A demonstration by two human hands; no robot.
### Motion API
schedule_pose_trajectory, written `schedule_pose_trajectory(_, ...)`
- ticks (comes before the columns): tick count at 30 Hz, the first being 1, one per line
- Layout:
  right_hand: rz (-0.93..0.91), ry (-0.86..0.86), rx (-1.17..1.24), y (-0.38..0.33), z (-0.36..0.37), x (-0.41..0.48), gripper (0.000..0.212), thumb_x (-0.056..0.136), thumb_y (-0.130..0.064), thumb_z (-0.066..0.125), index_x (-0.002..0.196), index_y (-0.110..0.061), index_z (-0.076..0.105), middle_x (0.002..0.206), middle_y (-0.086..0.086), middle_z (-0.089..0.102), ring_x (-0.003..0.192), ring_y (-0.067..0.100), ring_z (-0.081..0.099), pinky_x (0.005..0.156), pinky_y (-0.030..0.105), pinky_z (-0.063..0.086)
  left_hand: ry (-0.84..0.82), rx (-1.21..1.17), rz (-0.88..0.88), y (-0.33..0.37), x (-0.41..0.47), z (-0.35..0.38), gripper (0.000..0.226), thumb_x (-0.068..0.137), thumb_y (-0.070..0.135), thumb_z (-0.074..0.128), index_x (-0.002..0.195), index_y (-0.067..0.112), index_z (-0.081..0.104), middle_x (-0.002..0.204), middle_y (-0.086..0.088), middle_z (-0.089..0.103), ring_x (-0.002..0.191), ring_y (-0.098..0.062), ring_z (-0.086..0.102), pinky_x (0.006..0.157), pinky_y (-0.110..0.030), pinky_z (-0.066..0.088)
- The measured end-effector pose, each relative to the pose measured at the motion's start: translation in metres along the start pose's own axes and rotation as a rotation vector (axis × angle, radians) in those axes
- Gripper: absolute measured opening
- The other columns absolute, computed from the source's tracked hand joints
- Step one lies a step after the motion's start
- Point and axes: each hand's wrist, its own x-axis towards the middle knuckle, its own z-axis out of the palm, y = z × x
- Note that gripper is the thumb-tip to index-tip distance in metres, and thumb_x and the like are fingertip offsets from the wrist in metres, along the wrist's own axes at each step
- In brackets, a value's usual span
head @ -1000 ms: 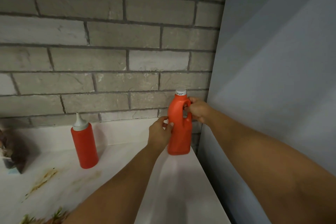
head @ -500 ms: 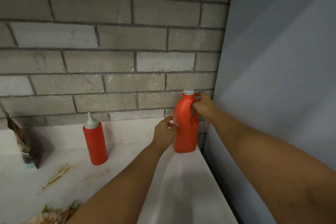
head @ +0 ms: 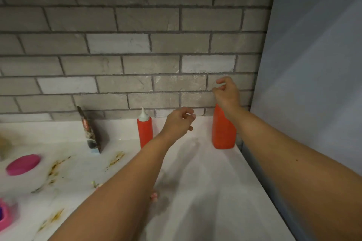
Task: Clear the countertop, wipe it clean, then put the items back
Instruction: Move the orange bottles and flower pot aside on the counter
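Observation:
An orange jug (head: pixel 223 133) stands upright in the back right corner of the white countertop (head: pixel 205 191), against the brick wall. My right hand (head: pixel 227 92) hovers just above it with loosely curled fingers, holding nothing, and its wrist hides the jug's top. My left hand (head: pixel 180 121) hangs in the air left of the jug, fingers relaxed and empty. A red squeeze bottle (head: pixel 145 131) with a white nozzle stands to the left, partly behind my left forearm.
A crumpled snack bag (head: pixel 90 133) leans on the wall. A white tub with a pink lid (head: pixel 23 164) and a pink object (head: pixel 4 215) sit at the left. Brown stains (head: pixel 56 168) and crumbs (head: pixel 154 195) mark the counter. A grey panel (head: pixel 313 84) bounds the right side.
Both hands have let go of the orange jug, which now stands alone in the corner. My right hand rose above it, my left hand drew away leftward. The view shifted left.

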Motion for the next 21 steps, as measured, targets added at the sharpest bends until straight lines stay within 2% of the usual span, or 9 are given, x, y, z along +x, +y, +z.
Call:
schedule_pose_trajectory(2, 0.01, -0.08, 0.053, -0.013, 0.007, -0.023, 0.02, 0.086, -0.001, 0.051, 0.1, -0.014, 0.056, 0.069, -0.004, 0.048, 0.062, 0.012, 0.047, 0.056, 0.024, 0.038, 0.004, -0.015, 0.0, 0.0, -0.019, -0.026, 0.016, 0.093, 0.02, 0.053, 0.107, 0.015, 0.058, 0.101, -0.006, 0.059, 0.069, -0.014, 0.064, 0.063, -0.024, 0.045)
schedule_pose_trajectory(6, 0.054, -0.199, 0.051, -0.04, 0.022, -0.069, 0.016, 0.085, -0.004, 0.054, 0.093, -0.018, 0.053, 0.07, 0.001, 0.051, 0.063, 0.017, 0.052, 0.053, 0.025, 0.038, 0.067, -0.047, -0.005, -0.006, -0.062, -0.073, 0.014, 0.093, 0.015, 0.052, 0.105, 0.014, 0.059, 0.098, -0.007, 0.061, 0.068, -0.014, 0.063, 0.063, -0.025, 0.043)
schedule_pose_trajectory(9, 0.145, -0.388, 0.01, -0.057, 0.031, -0.105, 0.01, 0.087, -0.008, 0.056, 0.093, -0.017, 0.054, 0.071, 0.002, 0.053, 0.058, 0.015, 0.052, 0.05, 0.024, 0.038, 0.129, 0.01, 0.003, -0.019, -0.094, -0.101, 0.012, 0.092, 0.016, 0.053, 0.1, 0.015, 0.062, 0.093, -0.004, 0.062, 0.073, -0.015, 0.063, 0.067, -0.025, 0.047)
schedule_pose_trajectory(12, 0.201, -0.595, -0.125, -0.065, 0.037, -0.143, 0.007, 0.089, -0.017, 0.059, 0.085, -0.022, 0.056, 0.076, 0.002, 0.057, 0.061, 0.015, 0.056, 0.051, 0.024, 0.041, 0.159, 0.067, 0.017, -0.036, -0.126, -0.122, 0.01, 0.091, 0.021, 0.056, 0.096, 0.022, 0.064, 0.094, -0.002, 0.065, 0.089, -0.023, 0.064, 0.078, -0.036, 0.049)
schedule_pose_trajectory(14, 0.245, -0.707, -0.189, -0.067, 0.041, -0.167, 0.002, 0.091, -0.019, 0.057, 0.092, -0.02, 0.058, 0.079, 0.003, 0.058, 0.063, 0.015, 0.058, 0.051, 0.023, 0.043, 0.176, 0.046, 0.023, -0.045, -0.147, -0.132, 0.008, 0.091, 0.02, 0.057, 0.095, 0.023, 0.063, 0.089, 0.002, 0.064, 0.087, -0.02, 0.062, 0.074, -0.032, 0.048)
schedule_pose_trajectory(16, 0.303, -0.768, -0.187, -0.068, 0.043, -0.193, 0.009, 0.092, -0.019, 0.056, 0.099, -0.016, 0.059, 0.081, 0.003, 0.058, 0.064, 0.015, 0.057, 0.05, 0.022, 0.044, 0.193, 0.03, 0.023, -0.055, -0.166, -0.139, 0.008, 0.09, 0.02, 0.057, 0.093, 0.024, 0.064, 0.085, 0.006, 0.062, 0.083, -0.016, 0.06, 0.068, -0.025, 0.047)
schedule_pose_trajectory(18, 0.359, -0.791, -0.144, -0.065, 0.045, -0.219, 0.005, 0.092, -0.018, 0.056, 0.095, -0.016, 0.059, 0.079, 0.003, 0.057, 0.063, 0.015, 0.056, 0.048, 0.022, 0.043, 0.205, -0.005, 0.003, -0.066, -0.183, -0.144, 0.009, 0.09, 0.019, 0.057, 0.094, 0.023, 0.064, 0.086, 0.006, 0.061, 0.082, -0.015, 0.06, 0.061, -0.019, 0.048)
schedule_pose_trajectory(21, 0.426, -0.815, -0.117, -0.056, 0.05, -0.253, 0.003, 0.091, -0.018, 0.058, 0.09, -0.016, 0.057, 0.075, 0.002, 0.056, 0.059, 0.013, 0.055, 0.048, 0.023, 0.041, 0.249, -0.06, -0.031, -0.081, -0.204, -0.148, 0.007, 0.09, 0.019, 0.058, 0.092, 0.024, 0.063, 0.086, 0.006, 0.063, 0.08, -0.015, 0.061, 0.065, -0.022, 0.049)
